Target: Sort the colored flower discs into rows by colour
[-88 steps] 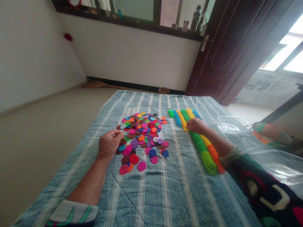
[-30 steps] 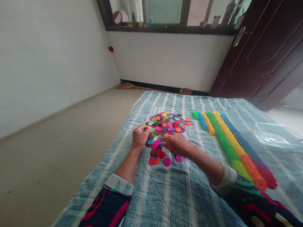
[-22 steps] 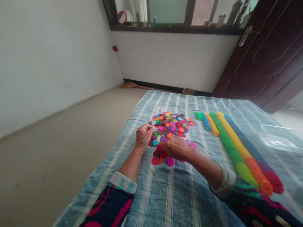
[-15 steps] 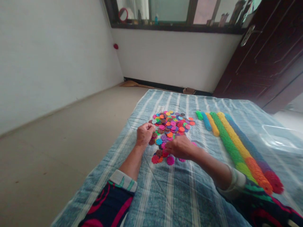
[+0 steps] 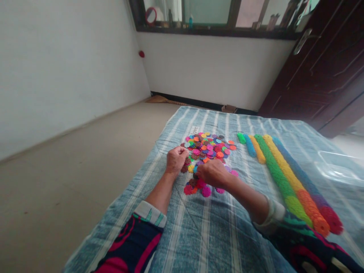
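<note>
A loose pile of small, notched plastic discs (image 5: 209, 148) in many colours lies on the striped bedcover (image 5: 193, 227). At the pile's left edge is my left hand (image 5: 175, 159), its thumb and forefinger pinched together; whatever is between them is too small to make out. My right hand (image 5: 213, 172) reaches over the near part of the pile with its fingers closed and pointing down among the discs. Its fingertips are partly hidden, so what they grip cannot be seen. A yellow disc (image 5: 191, 168) lies between the two hands. Magenta discs (image 5: 206, 191) lie just below the right hand.
To the right, long rows of stacked discs lie side by side, among them a green row (image 5: 274, 170) and a blue row (image 5: 295, 167). Farther right stands a clear plastic box (image 5: 338, 167). The bed's left edge drops to the floor (image 5: 93, 167); a dark red door (image 5: 318, 72) is behind.
My right hand has shifted slightly up and left over the pile. The light blue disc beside its fingertips no longer shows there, and a yellow one does. My left hand keeps its pinch.
</note>
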### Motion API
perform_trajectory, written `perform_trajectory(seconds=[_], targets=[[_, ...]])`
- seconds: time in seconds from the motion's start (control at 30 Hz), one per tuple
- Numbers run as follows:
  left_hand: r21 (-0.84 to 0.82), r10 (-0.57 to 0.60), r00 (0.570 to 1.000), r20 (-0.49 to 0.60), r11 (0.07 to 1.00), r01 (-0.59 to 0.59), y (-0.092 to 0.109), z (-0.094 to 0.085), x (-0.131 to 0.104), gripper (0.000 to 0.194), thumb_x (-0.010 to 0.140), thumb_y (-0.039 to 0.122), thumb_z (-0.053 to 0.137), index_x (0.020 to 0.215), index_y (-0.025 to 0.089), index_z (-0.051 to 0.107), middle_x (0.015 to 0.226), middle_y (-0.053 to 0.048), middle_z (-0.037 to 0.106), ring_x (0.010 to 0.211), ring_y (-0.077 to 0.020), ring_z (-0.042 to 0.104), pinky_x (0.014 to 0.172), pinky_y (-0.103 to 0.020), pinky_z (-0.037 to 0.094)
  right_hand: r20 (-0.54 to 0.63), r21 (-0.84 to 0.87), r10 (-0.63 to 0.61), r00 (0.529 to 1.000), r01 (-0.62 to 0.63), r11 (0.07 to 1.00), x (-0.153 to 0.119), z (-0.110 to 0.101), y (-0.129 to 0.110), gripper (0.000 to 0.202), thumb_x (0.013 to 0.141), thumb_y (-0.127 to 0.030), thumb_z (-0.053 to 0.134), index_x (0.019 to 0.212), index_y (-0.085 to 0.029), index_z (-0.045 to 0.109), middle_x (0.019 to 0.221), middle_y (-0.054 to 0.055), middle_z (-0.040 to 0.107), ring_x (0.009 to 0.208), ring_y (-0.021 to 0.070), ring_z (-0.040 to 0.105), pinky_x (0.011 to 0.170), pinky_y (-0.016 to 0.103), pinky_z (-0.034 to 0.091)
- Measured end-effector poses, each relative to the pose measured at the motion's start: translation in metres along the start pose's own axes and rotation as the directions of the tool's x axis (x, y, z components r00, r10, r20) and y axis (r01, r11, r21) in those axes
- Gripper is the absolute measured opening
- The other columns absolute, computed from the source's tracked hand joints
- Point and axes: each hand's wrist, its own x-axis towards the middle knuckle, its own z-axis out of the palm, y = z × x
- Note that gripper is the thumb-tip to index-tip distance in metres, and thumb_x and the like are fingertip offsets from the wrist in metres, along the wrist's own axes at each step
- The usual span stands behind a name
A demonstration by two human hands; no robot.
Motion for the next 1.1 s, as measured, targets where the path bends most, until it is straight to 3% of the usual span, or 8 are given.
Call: perform_trajectory(seconds=[0.17, 0.33, 0.47, 0.6, 0.7, 0.8, 0.93, 1.1], targets=[[0.034, 0.022, 1.0, 0.002, 0.999, -0.022, -0.002, -0.001, 0.002, 0.016, 0.066, 0.032, 0.058, 0.065, 0.017, 0.061, 0.056, 0.001, 0.063, 0.051, -0.0118, 0.057, 0.052, -0.021, 0.042, -0.045, 0.03, 0.037, 0.998, -0.036, 0.999, 0.012, 0.001, -0.006, 0.036, 0.092, -0.035, 0.037, 0.094, -0.018, 0.068, 0.085, 0.013, 0.071, 0.079, 0.0263, 0.068, 0.063, 0.032, 0.048], [0.058, 0.039, 0.999, 0.0, 0.998, -0.039, 0.001, -0.001, 0.002, 0.016, 0.065, 0.032, 0.057, 0.063, 0.017, 0.061, 0.054, 0.001, 0.062, 0.052, -0.0118, 0.056, 0.053, -0.02, 0.042, 0.015, 0.053, 0.056, 0.998, -0.057, 0.997, 0.024, 0.0, -0.011, 0.032, 0.089, -0.03, 0.04, 0.094, -0.017, 0.069, 0.088, 0.015, 0.071, 0.082, 0.0272, 0.068, 0.062, 0.032, 0.049], [0.061, 0.027, 1.0, 0.006, 0.998, -0.027, 0.004, -0.002, 0.003, 0.018, 0.063, 0.034, 0.057, 0.063, 0.017, 0.061, 0.053, 0.001, 0.061, 0.05, -0.0115, 0.054, 0.051, -0.02, 0.041, -0.052, 0.122, 0.055, 0.997, -0.048, 0.991, 0.025, -0.004, -0.011, 0.03, 0.087, -0.029, 0.045, 0.108, -0.024, 0.065, 0.094, 0.011, 0.07, 0.087, 0.0246, 0.066, 0.067, 0.031, 0.049], [0.065, 0.007, 1.0, 0.008, 0.998, -0.007, 0.008, -0.004, 0.004, 0.019, 0.061, 0.036, 0.058, 0.064, 0.017, 0.061, 0.054, 0.001, 0.062, 0.048, -0.0119, 0.054, 0.048, -0.02, 0.041, -0.087, 0.263, 0.092, 0.992, -0.067, 0.963, 0.029, -0.003, -0.007, 0.027, 0.086, -0.027, 0.047, 0.101, -0.028, 0.069, 0.098, 0.005, 0.071, 0.092, 0.0216, 0.065, 0.071, 0.029, 0.047], [0.058, -0.021, 1.0, 0.009, 0.998, 0.021, 0.014, -0.004, 0.004, 0.021, 0.06, 0.037, 0.06, 0.066, 0.017, 0.062, 0.053, 0.001, 0.062, 0.047, -0.0126, 0.055, 0.046, -0.02, 0.041, -0.145, 0.446, 0.166, 0.975, -0.085, 0.891, 0.032, 0.001, 0.001, 0.025, 0.084, -0.031, 0.05, 0.1, -0.03, 0.07, 0.097, 0.0, 0.071, 0.09, 0.0178, 0.064, 0.07, 0.024, 0.045], [0.016, -0.072, 0.997, 0.004, 0.997, 0.072, 0.021, -0.004, 0.002, 0.022, 0.059, 0.037, 0.06, 0.068, 0.017, 0.061, 0.05, 0.002, 0.06, 0.042, -0.0126, 0.054, 0.041, -0.02, 0.039, -0.201, 0.552, 0.261, 0.944, -0.111, 0.826, 0.029, 0.001, 0.02, 0.024, 0.084, -0.031, 0.052, 0.095, -0.026, 0.072, 0.086, -0.001, 0.072, 0.079, 0.0143, 0.064, 0.064, 0.021, 0.042], [0.017, -0.08, 0.997, -0.012, 0.997, 0.08, 0.024, -0.004, 0.002, 0.019, 0.059, 0.036, 0.061, 0.066, 0.018, 0.06, 0.048, 0.003, 0.059, 0.041, -0.0125, 0.054, 0.039, -0.019, 0.039, -0.256, 0.507, 0.315, 0.914, -0.15, 0.849, 0.001, -0.009, 0.072, 0.022, 0.083, -0.029, 0.053, 0.09, -0.022, 0.073, 0.082, 0.0, 0.071, 0.077, 0.0134, 0.062, 0.064, 0.021, 0.039], [0.04, -0.077, 0.997, -0.029, 0.996, 0.078, 0.019, -0.004, 0.006, 0.022, 0.059, 0.037, 0.063, 0.068, 0.018, 0.062, 0.052, 0.002, 0.062, 0.044, -0.0126, 0.056, 0.042, -0.02, 0.041, -0.159, 0.317, 0.511, 0.845, -0.446, 0.837, -0.054, -0.008, 0.155, 0.021, 0.082, -0.029, 0.054, 0.089, -0.022, 0.073, 0.085, 0.003, 0.071, 0.079, 0.0162, 0.063, 0.066, 0.023, 0.04]])
